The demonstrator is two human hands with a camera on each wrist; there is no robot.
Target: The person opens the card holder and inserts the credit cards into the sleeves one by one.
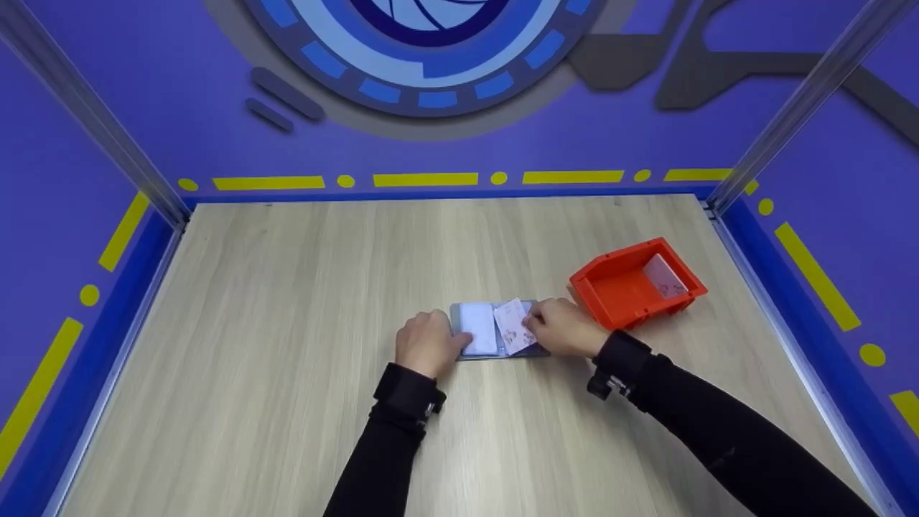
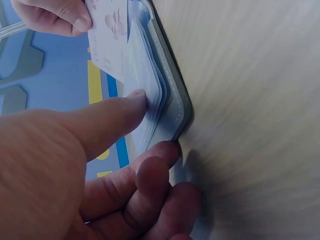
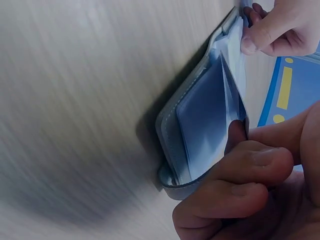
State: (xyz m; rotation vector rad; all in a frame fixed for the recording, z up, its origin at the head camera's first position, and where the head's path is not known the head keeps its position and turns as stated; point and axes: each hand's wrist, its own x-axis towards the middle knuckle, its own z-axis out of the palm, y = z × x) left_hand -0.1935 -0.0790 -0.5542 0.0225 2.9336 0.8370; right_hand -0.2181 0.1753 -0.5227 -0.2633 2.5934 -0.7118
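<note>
A grey card holder [image 1: 455,316] with stitched edges lies spread on the table, its clear plastic sleeves [image 2: 145,85] stacked on the left side. My left hand [image 1: 425,343] holds that side, thumb on top of the sleeves and a curled forefinger at the cover's edge. A whitish card with a faint printed picture [image 1: 511,324] stands tilted over the right-hand sleeves [image 3: 202,117]. My right hand [image 1: 566,327] pinches this card by its right edge between thumb and fingers. In the right wrist view, a strap [image 3: 182,191] curves out from the holder's edge near my right fingers.
To the right rear of my right hand stands a red plastic bin [image 1: 621,287], with a similar printed card [image 1: 665,276] leaning inside it. The wooden table [image 1: 287,287] is bordered by blue panels [image 1: 431,154] at the back and on both sides.
</note>
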